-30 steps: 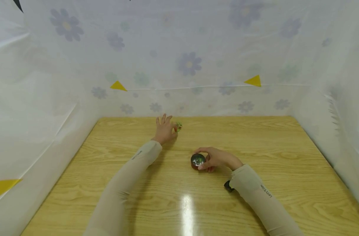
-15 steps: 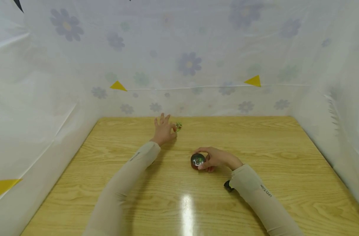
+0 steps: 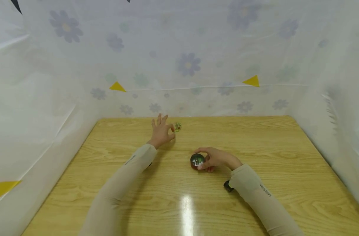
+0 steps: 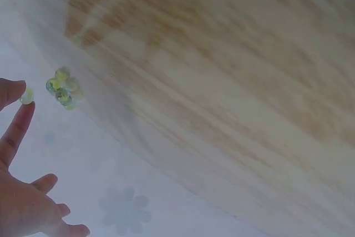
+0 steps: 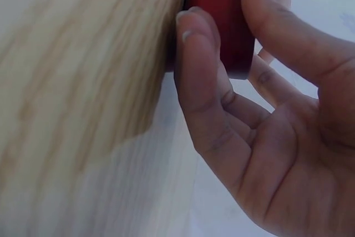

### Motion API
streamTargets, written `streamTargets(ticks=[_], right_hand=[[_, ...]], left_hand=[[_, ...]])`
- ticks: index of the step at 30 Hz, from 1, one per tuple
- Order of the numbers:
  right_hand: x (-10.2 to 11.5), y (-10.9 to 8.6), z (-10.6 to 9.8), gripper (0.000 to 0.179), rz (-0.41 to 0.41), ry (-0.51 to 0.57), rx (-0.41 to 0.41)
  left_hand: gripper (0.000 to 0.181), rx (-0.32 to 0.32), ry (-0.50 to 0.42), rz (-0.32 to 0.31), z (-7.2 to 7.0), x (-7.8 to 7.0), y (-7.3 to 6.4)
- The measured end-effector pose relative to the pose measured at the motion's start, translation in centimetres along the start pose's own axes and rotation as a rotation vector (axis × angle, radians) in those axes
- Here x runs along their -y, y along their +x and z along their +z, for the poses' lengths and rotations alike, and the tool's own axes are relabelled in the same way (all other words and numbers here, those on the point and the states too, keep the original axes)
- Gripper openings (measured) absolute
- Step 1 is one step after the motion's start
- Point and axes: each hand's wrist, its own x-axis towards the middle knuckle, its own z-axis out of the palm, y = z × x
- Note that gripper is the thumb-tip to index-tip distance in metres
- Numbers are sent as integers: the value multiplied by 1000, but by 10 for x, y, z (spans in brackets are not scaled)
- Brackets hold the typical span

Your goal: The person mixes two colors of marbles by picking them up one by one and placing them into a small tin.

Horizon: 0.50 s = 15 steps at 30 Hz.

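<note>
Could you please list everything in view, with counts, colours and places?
Loose marbles: several, exact count unclear; clear yellow-green; clustered near the table's far edge
Pinched marble: 1, clear yellow-green, in left hand
Cylinder: 1, red with dark shiny top, table's middle
Table: 1, wood-toned, below
Flowered sheeting: count unclear, whitish, behind and both sides
Triangles: 3, yellow, on sheeting
Dark pieces: 2, blackish, top edge
Sleeves: 2, beige, forearms
Left hand: 1, beside loose marbles
Right hand: 1, gripping cylinder

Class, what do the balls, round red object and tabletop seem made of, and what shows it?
Small balls: probably glass, perhaps plastic; translucent, smooth, greenish. Round red object: perhaps painted metal or plastic; smooth, satin side. Tabletop: likely wood or laminate; visible grain, glossy reflection.
</note>
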Motion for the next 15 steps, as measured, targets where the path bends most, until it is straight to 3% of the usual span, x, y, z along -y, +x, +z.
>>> streamTargets(ticks=[8,15], right_hand=[[-1,3,2,67,7,4,-1],[-1,2,1,67,-3,-9,3]], left_hand=[[10,-1,-8,-3,-2,-6,-4],[15,12,5,42,-4,-21,-10]])
